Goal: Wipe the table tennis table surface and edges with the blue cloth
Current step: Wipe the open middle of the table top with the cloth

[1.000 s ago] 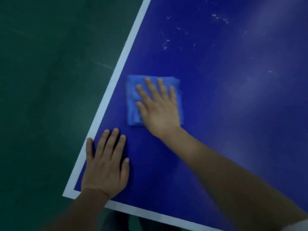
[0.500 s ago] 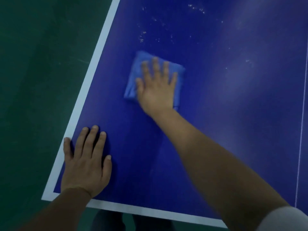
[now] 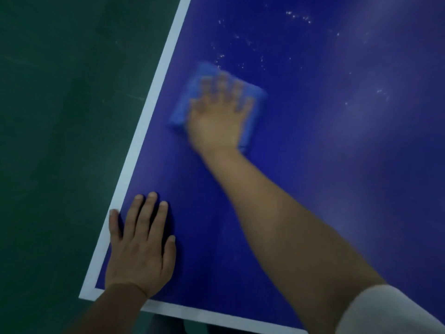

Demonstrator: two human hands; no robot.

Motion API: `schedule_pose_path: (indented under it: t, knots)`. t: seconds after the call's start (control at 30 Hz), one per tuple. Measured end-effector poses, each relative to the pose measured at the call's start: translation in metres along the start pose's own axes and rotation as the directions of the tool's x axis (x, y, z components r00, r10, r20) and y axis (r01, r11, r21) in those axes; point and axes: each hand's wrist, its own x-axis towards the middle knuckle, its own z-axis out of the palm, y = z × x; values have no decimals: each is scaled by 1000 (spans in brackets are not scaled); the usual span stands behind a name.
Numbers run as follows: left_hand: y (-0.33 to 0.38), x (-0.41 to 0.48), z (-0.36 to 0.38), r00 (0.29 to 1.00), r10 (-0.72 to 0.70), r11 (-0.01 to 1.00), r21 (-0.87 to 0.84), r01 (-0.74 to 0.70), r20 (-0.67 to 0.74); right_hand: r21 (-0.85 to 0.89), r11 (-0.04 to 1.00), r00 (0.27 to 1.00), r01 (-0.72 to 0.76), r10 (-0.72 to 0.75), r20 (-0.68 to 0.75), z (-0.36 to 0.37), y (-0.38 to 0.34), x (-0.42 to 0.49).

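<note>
Both our hands lie palm-down on the table (image 3: 325,179). Right hand (image 3: 216,121), arm outstretched, presses the cloth (image 3: 185,102) with straight, spread fingers, near the left border; left hand (image 3: 140,254) rests flat, fingers straight, at the near corner.

- Right hand (image 3: 218,121) and blue cloth (image 3: 185,109): motion-blurred; fingertips indistinct.
- Cloth centre: hidden under the hand.
- Tabletop (image 3: 337,165): cut off at top and right edges.

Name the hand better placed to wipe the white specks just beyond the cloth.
Right. The right hand presses flat on the blue cloth, just short of the specks; the left hand rests bare near the table corner.
</note>
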Motion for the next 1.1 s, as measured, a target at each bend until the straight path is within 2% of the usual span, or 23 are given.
schedule_pose_path:
  t: [0.03, 0.07, 0.1, 0.13, 0.2, 0.27, 0.33, 0.37, 0.4, 0.43, 0.47, 0.5, 0.53, 0.57, 0.6, 0.63, 0.67, 0.73, 0.83, 0.9, 0.97, 1.03, 1.1]
  knots:
    - [0, 0, 0, 1000, -3, 1000, -7, 3, -2, -20, 971, 970, 236, -234, 69, 3, -28, -13]
    - [0, 0, -1, 1000, -6, 1000, -12, 6, -4, -30, 921, 914, 389, -382, 134, 3, -38, -26]
    - [-1, 0, -1, 1000, -6, 1000, -15, 6, -3, -33, 889, 881, 456, -445, 162, 0, -28, -36]
    - [0, 1, -1, 1000, -5, 1000, -18, 5, -1, -48, 890, 883, 454, -442, 158, -4, -4, -42]
    - [0, 1, -1, 1000, -2, 1000, -11, 2, 2, -117, 953, 959, 280, -272, 81, -14, 67, -52]
    - [0, 1, -1, 1000, -2, 1000, -7, 2, 23, -153, 987, 998, -58, 58, -2, -28, 142, -52]
    - [-1, 1, -1, 999, -12, 1000, -10, 12, 32, -32, 927, 927, -373, 372, -37, -39, 173, -38]
    - [-1, 1, -1, 999, -11, 1000, -8, 11, 35, 15, 892, 891, -452, 452, -45, -38, 165, -30]
    - [0, 1, -1, 999, -8, 1000, -9, 9, 37, 16, 898, 897, -439, 440, -53, -35, 147, -24]
    - [0, 1, -2, 999, -6, 1000, -13, 7, 36, -11, 942, 941, -335, 334, -46, -29, 124, -22]
    - [1, 1, -2, 999, -5, 1000, -15, 5, 35, -44, 988, 989, -147, 146, -20, -23, 99, -25]
    - [0, 1, -1, 999, -5, 1000, -14, 5, 36, -58, 994, 996, 89, -88, 17, -17, 77, -32]
    - [0, 2, -1, 999, -7, 1000, -10, 7, 39, -60, 951, 952, 302, -298, 67, -13, 67, -43]
    - [0, 1, -1, 999, -11, 1000, -7, 11, 43, -70, 893, 895, 444, -438, 85, -12, 71, -53]
    - [-1, 1, -1, 999, -13, 1000, -8, 14, 49, -84, 867, 870, 492, -487, 76, -15, 86, -56]
    - [-2, 0, -1, 998, -14, 1000, -12, 15, 53, -98, 888, 894, 448, -445, 58, -19, 108, -57]
    - [-2, 0, -1, 999, -12, 1000, -16, 13, 53, -116, 934, 941, 337, -334, 44, -24, 133, -58]
    - [-2, 1, 0, 999, -6, 1000, -30, 8, 51, -122, 993, 1000, 6, -5, 11, -35, 182, -67]
    - [-2, 1, 0, 999, 5, 999, -44, -4, 43, -6, 918, 917, -398, 397, -27, -41, 200, -104]
    - [-2, 2, -2, 999, 11, 998, -69, -8, 44, 9, 869, 866, -494, 493, -81, -30, 161, -139]
    - [-3, 3, -8, 999, 14, 991, -133, -8, 43, -5, 910, 903, -415, 411, -124, -13, 98, -184]
    - [-9, 0, -13, 998, 58, 963, -263, -52, 15, -12, 994, 989, -109, 107, -106, 10, 28, -246]
    - [-25, -4, -18, 994, 103, 913, -394, -109, -37, 12, 978, 978, 209, -209, -16, 22, -12, -309]
